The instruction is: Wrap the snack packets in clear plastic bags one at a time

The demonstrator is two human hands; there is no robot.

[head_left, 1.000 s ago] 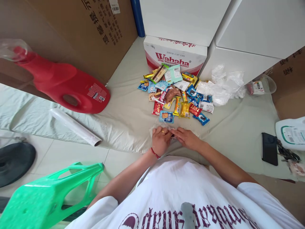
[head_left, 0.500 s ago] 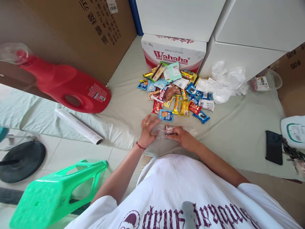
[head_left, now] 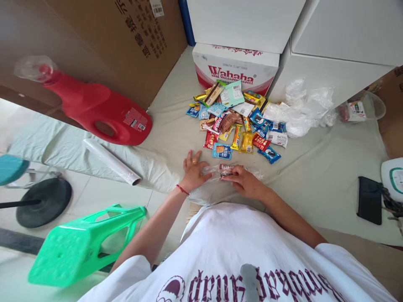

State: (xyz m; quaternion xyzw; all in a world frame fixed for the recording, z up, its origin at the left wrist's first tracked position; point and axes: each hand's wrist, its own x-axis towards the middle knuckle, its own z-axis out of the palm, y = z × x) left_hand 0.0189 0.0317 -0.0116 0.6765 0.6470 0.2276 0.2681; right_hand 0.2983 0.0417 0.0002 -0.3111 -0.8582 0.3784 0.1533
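A small brown snack packet (head_left: 224, 171) lies inside a clear plastic bag (head_left: 215, 171) at the near edge of the covered surface. My right hand (head_left: 246, 183) grips the packet from the right, thumb and fingers bent over it. At the bag's left end is my left hand (head_left: 193, 173), palm down with its fingers spread, the thumb touching the film. Just beyond my hands lies a light blue snack packet (head_left: 222, 151), at the near side of a heap of assorted wrapped snacks (head_left: 233, 121).
Behind the heap stands a white and red Wahaba-style carton (head_left: 234, 67). Crumpled clear bags (head_left: 302, 111) sit to its right. A red jug (head_left: 107, 111) and a white roll (head_left: 111, 161) lie left. At right is a black phone (head_left: 369, 200); a green stool (head_left: 85, 245) is on the floor.
My left hand has flattened, and its thumb has come rightward onto the bag's end. My right hand stays on the brown packet, its fingers slightly shifted. The whole view has turned a little.
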